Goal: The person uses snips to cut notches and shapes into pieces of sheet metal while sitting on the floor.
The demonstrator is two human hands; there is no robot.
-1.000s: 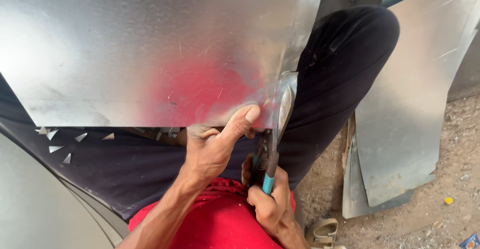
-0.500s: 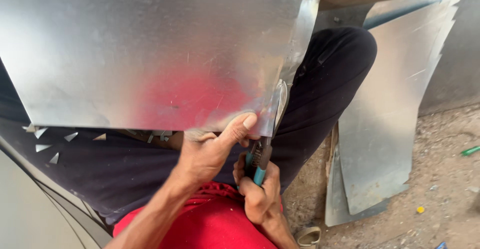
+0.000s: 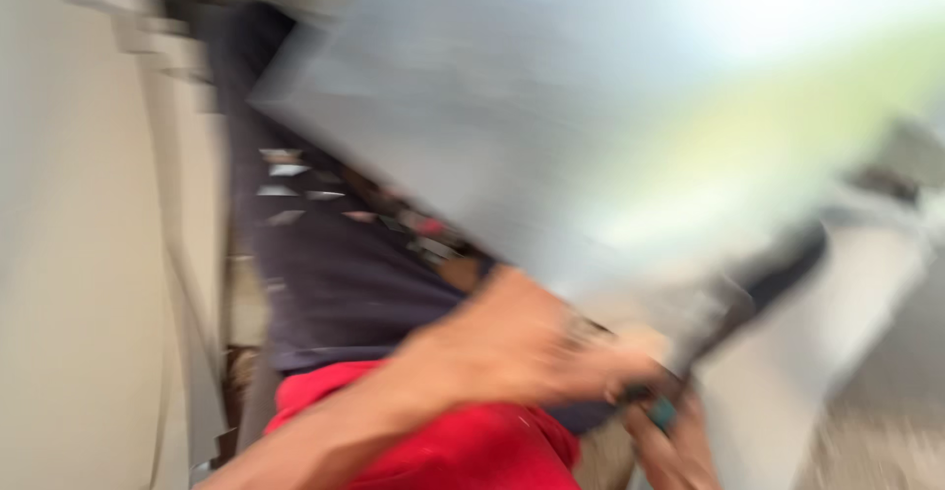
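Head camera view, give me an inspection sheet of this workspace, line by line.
Surface: the person's lap in dark trousers; the picture is heavily motion-blurred.
Job's things: a large grey metal sheet tilted across the lap; a teal-handled tool at its lower edge, kind too blurred to tell.
Clutter: small pale metal offcuts on the trousers.
Hands: left hand at the sheet's lower edge, grip not clear; right hand around the teal handle, partly cut off by the frame.
Cables: nothing seen.
Surroundings: red shirt at the bottom; a pale panel on the left; pale blurred shapes on the right, not identifiable.
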